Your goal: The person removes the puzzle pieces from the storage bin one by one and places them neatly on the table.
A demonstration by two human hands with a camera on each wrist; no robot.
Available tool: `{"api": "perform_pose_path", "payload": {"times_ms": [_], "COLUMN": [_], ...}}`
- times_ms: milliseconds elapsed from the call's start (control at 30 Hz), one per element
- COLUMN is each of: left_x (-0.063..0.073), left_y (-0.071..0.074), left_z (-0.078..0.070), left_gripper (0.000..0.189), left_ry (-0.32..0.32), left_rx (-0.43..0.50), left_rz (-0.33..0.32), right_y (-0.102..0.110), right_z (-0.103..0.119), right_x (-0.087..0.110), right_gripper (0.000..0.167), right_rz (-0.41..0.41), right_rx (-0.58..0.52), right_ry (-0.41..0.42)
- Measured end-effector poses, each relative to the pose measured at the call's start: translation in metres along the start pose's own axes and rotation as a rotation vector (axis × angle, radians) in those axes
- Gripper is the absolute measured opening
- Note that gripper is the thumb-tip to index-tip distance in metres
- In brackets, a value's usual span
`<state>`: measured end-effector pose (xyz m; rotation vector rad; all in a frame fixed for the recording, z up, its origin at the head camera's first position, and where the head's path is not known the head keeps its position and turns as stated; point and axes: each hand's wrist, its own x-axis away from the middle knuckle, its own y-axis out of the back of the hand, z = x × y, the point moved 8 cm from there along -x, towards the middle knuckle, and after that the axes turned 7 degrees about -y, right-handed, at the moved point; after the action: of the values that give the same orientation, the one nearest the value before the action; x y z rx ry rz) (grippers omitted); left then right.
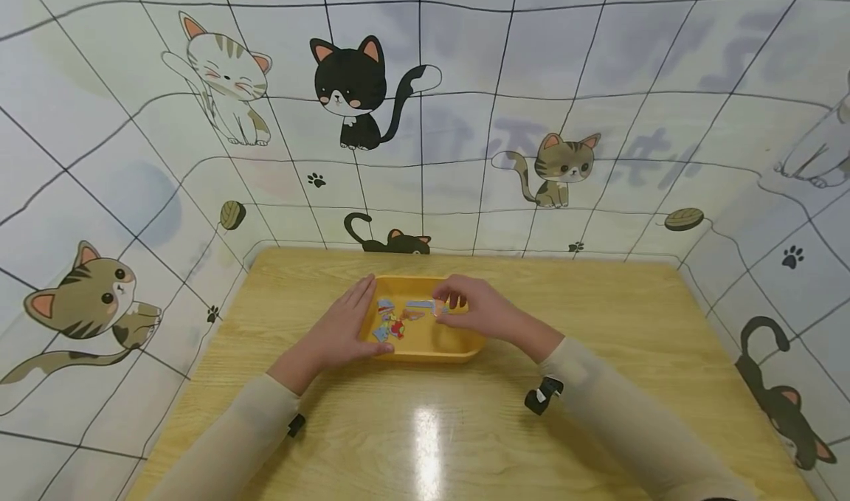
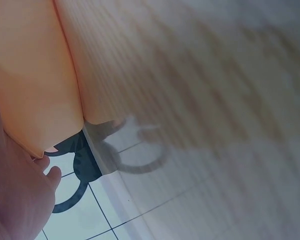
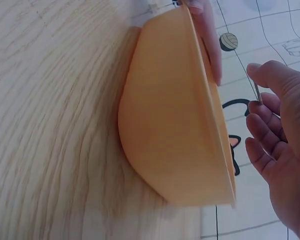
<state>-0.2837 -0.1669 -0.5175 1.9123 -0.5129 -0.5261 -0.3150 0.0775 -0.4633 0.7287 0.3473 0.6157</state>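
A shallow yellow plastic tray [image 1: 425, 358] sits on the table, and its outer wall [image 3: 165, 110] fills the middle of the right wrist view. Colourful flat cutouts [image 1: 396, 327] lie toward its left side, with a long bluish strip [image 1: 418, 305] farther back. My left hand [image 1: 335, 335] rests along the tray's left end, fingers straight at the far corner and thumb at the front rim. Above the tray's right half, my right hand [image 1: 481, 309] pinches a small thin flat cutout [image 1: 437, 308] between thumb and forefinger; it appears edge-on in the right wrist view.
The light wooden table [image 1: 571, 294] extends around the tray on all sides. Behind it and at both sides stand white gridded walls [image 1: 458, 125] printed with cartoon cats. Dark wrist camera mounts [image 1: 544, 395] hang at the sleeves.
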Motion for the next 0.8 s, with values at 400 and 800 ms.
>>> {"api": "perform_pose_path", "payload": {"times_ms": [400, 800], "left_x": [0.002, 0.0], "left_y": [-0.002, -0.003], "left_z": [0.0, 0.002], "left_gripper": [0.133, 0.134], "left_ry": [0.01, 0.01], "left_rx": [0.01, 0.014], "left_rz": [-0.007, -0.013], "right_y": [0.038, 0.071], "right_z": [-0.019, -0.044], "right_x": [0.027, 0.055], "right_gripper": [0.033, 0.034], "right_rz": [-0.1, -0.218], "right_rx": [-0.019, -0.006], "right_ry": [-0.03, -0.042]}}
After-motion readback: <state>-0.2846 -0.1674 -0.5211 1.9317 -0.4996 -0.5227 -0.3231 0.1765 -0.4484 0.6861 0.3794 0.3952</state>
